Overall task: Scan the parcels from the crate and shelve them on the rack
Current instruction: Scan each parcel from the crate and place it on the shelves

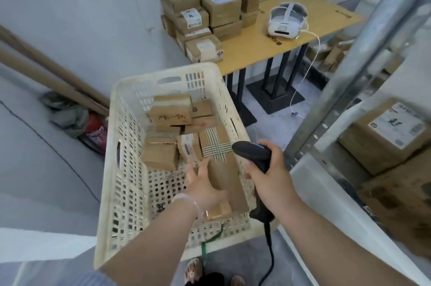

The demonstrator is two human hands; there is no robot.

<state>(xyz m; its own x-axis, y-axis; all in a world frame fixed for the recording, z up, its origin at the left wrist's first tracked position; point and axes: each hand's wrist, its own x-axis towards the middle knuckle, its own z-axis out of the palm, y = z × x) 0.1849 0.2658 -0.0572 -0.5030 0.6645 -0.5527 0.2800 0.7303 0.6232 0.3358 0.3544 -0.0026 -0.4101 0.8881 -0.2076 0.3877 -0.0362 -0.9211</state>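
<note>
A white perforated plastic crate (126,145) stands on the floor in front of me and holds several brown cardboard parcels (170,113). My left hand (205,185) reaches into the crate, its fingers against the left side of a long brown parcel (231,180) with striped tape across its far end; whether they curl around it I cannot tell. My right hand (272,176) grips a black handheld barcode scanner (251,152) above the crate's right rim, its head pointing left over the parcels. The scanner's cable hangs down to the floor.
A metal rack (363,71) rises on the right, with large cardboard boxes (384,136) on its shelves. Behind the crate, a wooden table (303,26) carries stacked parcels (205,19) and a white headset (286,19). Cardboard tubes lean against the left wall.
</note>
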